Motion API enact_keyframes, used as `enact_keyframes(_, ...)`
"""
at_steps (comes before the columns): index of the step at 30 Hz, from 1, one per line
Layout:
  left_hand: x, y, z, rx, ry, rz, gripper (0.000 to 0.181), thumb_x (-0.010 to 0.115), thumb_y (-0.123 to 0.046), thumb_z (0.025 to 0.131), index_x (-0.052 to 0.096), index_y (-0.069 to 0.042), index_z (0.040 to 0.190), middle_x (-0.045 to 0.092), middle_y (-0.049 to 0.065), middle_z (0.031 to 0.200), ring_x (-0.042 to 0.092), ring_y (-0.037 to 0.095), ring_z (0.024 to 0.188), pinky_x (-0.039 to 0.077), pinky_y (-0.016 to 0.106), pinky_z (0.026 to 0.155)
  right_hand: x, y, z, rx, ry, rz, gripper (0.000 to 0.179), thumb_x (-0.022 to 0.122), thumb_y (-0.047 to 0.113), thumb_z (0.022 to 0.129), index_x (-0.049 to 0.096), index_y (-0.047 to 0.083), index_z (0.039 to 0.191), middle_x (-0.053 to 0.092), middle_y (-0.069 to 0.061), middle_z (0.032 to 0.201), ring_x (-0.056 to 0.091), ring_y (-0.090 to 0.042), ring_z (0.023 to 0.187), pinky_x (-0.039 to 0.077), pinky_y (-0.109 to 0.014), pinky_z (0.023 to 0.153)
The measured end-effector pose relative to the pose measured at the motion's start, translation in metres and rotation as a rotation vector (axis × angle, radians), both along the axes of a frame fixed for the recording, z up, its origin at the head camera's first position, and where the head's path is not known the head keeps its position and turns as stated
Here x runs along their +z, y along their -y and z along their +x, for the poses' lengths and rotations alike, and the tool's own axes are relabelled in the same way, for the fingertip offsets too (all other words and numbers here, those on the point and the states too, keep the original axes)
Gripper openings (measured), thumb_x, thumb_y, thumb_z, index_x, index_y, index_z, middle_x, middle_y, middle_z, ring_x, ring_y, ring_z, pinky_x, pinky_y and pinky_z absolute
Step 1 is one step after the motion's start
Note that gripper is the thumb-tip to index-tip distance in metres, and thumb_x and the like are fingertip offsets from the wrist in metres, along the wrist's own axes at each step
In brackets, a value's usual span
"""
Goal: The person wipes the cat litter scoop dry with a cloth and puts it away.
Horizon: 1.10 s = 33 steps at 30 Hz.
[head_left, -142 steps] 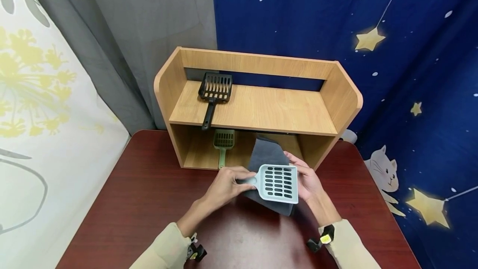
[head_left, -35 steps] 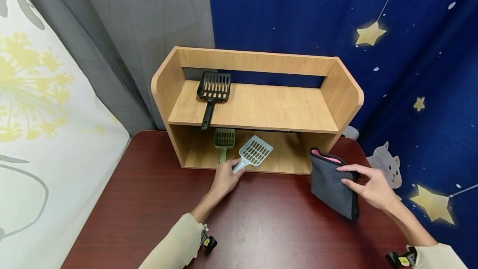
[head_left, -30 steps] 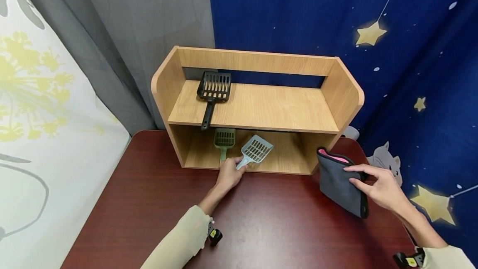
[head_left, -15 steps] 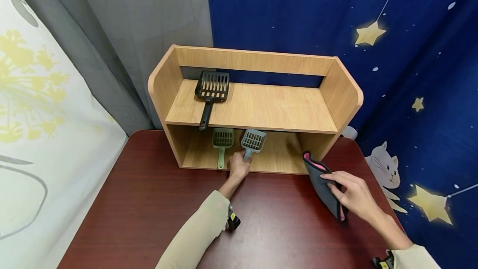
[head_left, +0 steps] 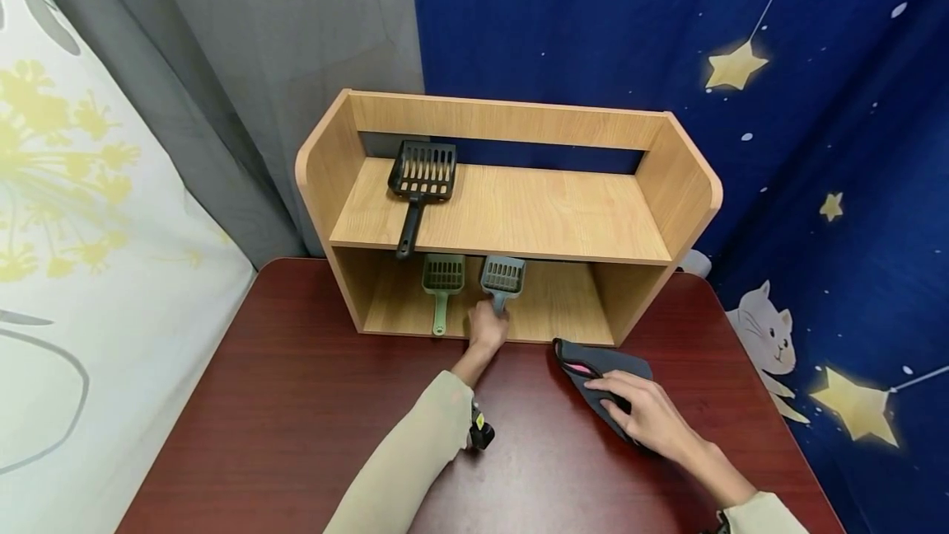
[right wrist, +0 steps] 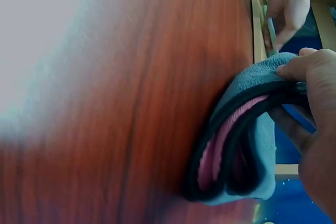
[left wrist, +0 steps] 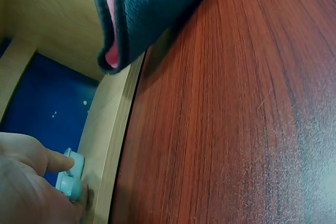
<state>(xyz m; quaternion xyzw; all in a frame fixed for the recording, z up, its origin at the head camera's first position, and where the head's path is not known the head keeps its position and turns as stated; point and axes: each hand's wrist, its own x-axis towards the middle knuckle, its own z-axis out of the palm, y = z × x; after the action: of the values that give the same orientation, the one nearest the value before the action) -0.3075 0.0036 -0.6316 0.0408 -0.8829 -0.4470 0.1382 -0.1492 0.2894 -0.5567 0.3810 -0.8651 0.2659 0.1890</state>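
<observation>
My left hand (head_left: 488,328) reaches into the lower shelf and grips the handle of a light blue litter scoop (head_left: 503,275), its slotted head pointing to the back. In the left wrist view, thumb and fingers pinch that scoop (left wrist: 71,179). To its left lies a green litter scoop (head_left: 443,276), handle toward the front. My right hand (head_left: 647,412) holds a folded grey cloth (head_left: 619,358) with black edging and pink inside, in front of the shelf's right part. The right wrist view shows the cloth (right wrist: 247,124) pinched between thumb and fingers.
A two-tier wooden shelf (head_left: 519,208) stands at the back of the dark red table (head_left: 334,435). On its upper board lies a black litter scoop (head_left: 423,171), its handle sticking out past the front edge. Curtains hang behind and at both sides.
The left hand has taken the light blue scoop from over the cloth into the lower shelf, turning it straight beside the green one. The right hand carried the cloth right, then back left and lower.
</observation>
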Motion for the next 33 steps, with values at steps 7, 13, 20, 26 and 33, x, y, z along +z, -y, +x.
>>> enact_keyframes(7, 0.015, -0.004, 0.009, -0.042, -0.018, 0.054, 0.022, 0.071, -0.012, 0.09, 0.064, -0.007, 0.07, 0.065, 0.011, 0.065, 0.067, 0.038, 0.072, 0.054, 0.058, 0.07, -0.008, 0.014, 0.005, 0.044, 0.073, -0.004, 0.054, 0.087, -0.005, 0.077, 0.076, 0.017, 0.124, 0.073, 0.006, 0.117, 0.071, -0.012, 0.102, 0.054, -0.021, 0.086)
enact_keyframes(13, 0.023, 0.0, 0.014, -0.071, 0.036, 0.019, 0.018, 0.072, -0.019, 0.092, 0.066, -0.005, 0.083, 0.071, 0.017, 0.078, 0.071, 0.046, 0.085, 0.054, 0.058, 0.074, -0.011, 0.021, 0.01, 0.031, 0.177, -0.066, 0.059, 0.091, 0.0, 0.078, 0.073, 0.015, 0.133, 0.076, 0.004, 0.12, 0.073, -0.013, 0.105, 0.053, -0.019, 0.089)
enact_keyframes(20, 0.058, 0.018, 0.038, -0.129, -0.002, -0.095, 0.029, 0.074, -0.02, 0.093, 0.069, 0.002, 0.112, 0.069, 0.025, 0.104, 0.069, 0.046, 0.097, 0.055, 0.06, 0.079, -0.017, 0.027, 0.013, 0.057, 0.339, -0.159, 0.043, 0.084, 0.008, 0.09, 0.073, 0.012, 0.131, 0.078, 0.002, 0.11, 0.073, -0.013, 0.096, 0.058, -0.029, 0.08)
enact_keyframes(26, 0.091, 0.036, 0.066, -0.211, 0.003, -0.203, 0.058, 0.078, -0.019, 0.094, 0.06, 0.004, 0.145, 0.062, 0.028, 0.135, 0.062, 0.045, 0.121, 0.051, 0.058, 0.101, -0.019, 0.03, 0.014, 0.07, 0.231, 0.007, 0.023, 0.084, 0.024, 0.092, 0.081, 0.022, 0.115, 0.073, 0.012, 0.113, 0.066, -0.01, 0.106, 0.055, -0.034, 0.088)
enact_keyframes(33, 0.104, 0.07, 0.099, -0.276, -0.03, -0.273, 0.068, 0.075, -0.026, 0.1, 0.049, 0.007, 0.153, 0.054, 0.029, 0.147, 0.054, 0.045, 0.135, 0.048, 0.058, 0.108, -0.01, 0.028, 0.018, 0.069, 0.314, 0.074, 0.023, 0.076, 0.032, 0.099, 0.082, 0.018, 0.117, 0.07, 0.007, 0.118, 0.062, -0.012, 0.11, 0.055, -0.039, 0.09)
